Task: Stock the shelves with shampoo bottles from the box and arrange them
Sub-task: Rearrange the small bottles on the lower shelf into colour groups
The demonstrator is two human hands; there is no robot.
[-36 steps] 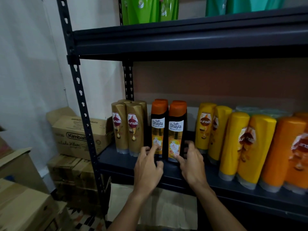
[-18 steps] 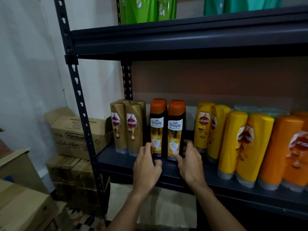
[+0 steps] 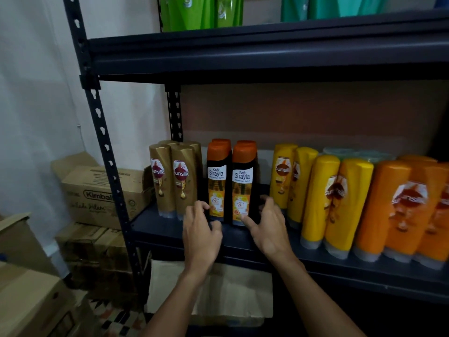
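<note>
Rack (image 3: 102,132): dark metal with slotted uprights, standing against a pale wall right in front of me.
Middle shelf (image 3: 170,229): the dark board I am working at; every bottle below stands upright on it.
Kimball box (image 3: 97,190): brown cardboard, flap open, left of the rack on top of other cartons.
Green pouches (image 3: 189,13): on the shelf above; only their lower parts show.
Orange bottles (image 3: 393,210): far right of the middle shelf, cap down, packed close together.
Yellow bottles (image 3: 345,203): just left of the orange ones, in two front-to-back rows.
Gold Sunsilk bottles (image 3: 179,181): at the left end of the shelf, two in front and more behind, touching each other.
Left Shayla bottle (image 3: 217,181): black with an orange cap, just right of the gold group, another orange cap behind it.
Right Shayla bottle (image 3: 243,183): the same kind, side by side with its twin, a gap between it and the yellow rows.
My left hand (image 3: 200,237): fingers curled round the outer side of the left Shayla bottle's base, thumb at its front; I am gripping it.
My right hand (image 3: 269,229): fingers wrapped past the right Shayla bottle's outer side, thumb on the front of its base; I am pinching it low down.
</note>
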